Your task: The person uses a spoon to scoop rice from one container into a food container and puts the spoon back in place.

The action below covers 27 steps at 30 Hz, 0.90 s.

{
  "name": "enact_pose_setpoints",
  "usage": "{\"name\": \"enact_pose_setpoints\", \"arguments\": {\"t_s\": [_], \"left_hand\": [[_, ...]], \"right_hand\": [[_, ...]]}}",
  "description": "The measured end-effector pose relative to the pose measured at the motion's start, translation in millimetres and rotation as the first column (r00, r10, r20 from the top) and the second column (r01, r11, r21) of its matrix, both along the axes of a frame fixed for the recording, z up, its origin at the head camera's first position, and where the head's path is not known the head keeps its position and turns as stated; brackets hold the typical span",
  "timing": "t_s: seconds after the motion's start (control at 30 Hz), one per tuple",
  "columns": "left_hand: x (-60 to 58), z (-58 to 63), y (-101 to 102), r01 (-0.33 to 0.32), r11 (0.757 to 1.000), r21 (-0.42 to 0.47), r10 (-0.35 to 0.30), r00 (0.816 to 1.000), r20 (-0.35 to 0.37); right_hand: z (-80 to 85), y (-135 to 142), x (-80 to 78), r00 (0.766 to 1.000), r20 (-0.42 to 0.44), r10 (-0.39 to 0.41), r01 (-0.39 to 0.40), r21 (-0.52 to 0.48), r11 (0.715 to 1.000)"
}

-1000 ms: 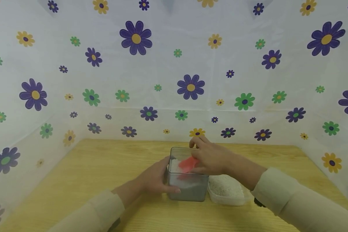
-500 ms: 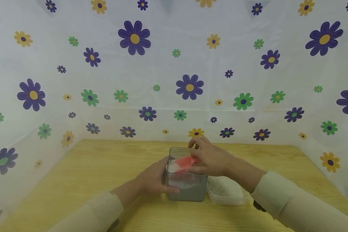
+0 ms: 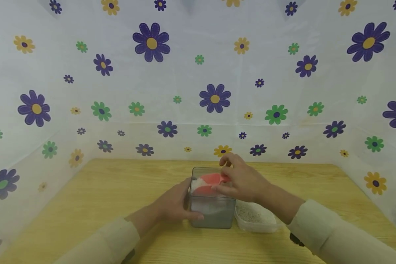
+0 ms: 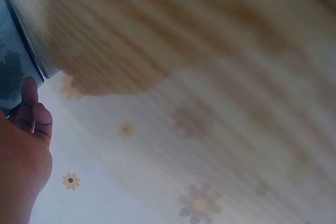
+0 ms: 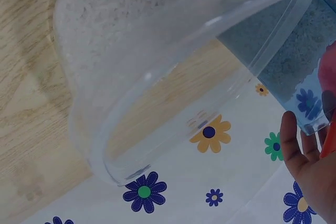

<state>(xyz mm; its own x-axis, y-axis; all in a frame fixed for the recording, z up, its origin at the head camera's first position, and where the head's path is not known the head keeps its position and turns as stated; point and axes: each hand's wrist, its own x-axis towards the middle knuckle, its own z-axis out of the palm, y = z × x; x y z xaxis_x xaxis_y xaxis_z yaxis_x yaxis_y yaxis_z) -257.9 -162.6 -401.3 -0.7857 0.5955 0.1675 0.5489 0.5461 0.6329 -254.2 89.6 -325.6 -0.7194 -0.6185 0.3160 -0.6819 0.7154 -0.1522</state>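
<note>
My left hand point(image 3: 175, 205) grips the left side of a square, see-through grey container point(image 3: 212, 216), thumb along its front. White rice point(image 3: 197, 184) lies inside it. Over the container's right rim, my right hand point(image 3: 242, 183) pinches the handle of a pink scoop point(image 3: 212, 179). The scoop's bowl is inside the container, its mouth toward the left, with rice at the mouth. In the right wrist view the right hand point(image 5: 310, 166) is at the frame's edge, partly cut off. The left wrist view catches the left hand point(image 4: 26, 150) at the container's wall point(image 4: 13, 51).
Just right of the container stands a clear plastic tub point(image 3: 259, 227) with a heap of rice point(image 3: 255, 214). Both stand on a wood-grain table point(image 3: 118, 187). A white flowered sheet point(image 3: 184, 73) encloses the back and sides.
The pink scoop has gone from tipped down in the rice to more level and slightly higher. My right hand has shifted slightly to the right. The left hand keeps its grip on the container.
</note>
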Motion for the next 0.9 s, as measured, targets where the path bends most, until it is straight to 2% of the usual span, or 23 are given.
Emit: {"name": "enact_pose_setpoints", "arguments": {"t_s": [0.37,0.53,0.73,0.9], "left_hand": [[-2.1,-1.6,1,-0.001,1.000,0.008,0.001,1.000,0.007],[-1.3,-0.5,1,-0.011,1.000,-0.001,0.011,1.000,0.009],[-1.3,0.3,1,0.000,1.000,0.009,0.000,1.000,0.005],[-1.2,0.6,1,0.004,1.000,0.015,-0.004,1.000,0.008]], "right_hand": [[3.4,2,5.2,0.994,-0.096,-0.046,0.047,0.005,0.999],[3.5,6,6.7,0.996,-0.075,-0.055,0.054,-0.013,0.998],[6.1,13,7.9,0.998,-0.027,-0.062,0.060,-0.080,0.995],[12.6,22,8.3,0.997,-0.041,-0.063,0.058,-0.113,0.992]]}}
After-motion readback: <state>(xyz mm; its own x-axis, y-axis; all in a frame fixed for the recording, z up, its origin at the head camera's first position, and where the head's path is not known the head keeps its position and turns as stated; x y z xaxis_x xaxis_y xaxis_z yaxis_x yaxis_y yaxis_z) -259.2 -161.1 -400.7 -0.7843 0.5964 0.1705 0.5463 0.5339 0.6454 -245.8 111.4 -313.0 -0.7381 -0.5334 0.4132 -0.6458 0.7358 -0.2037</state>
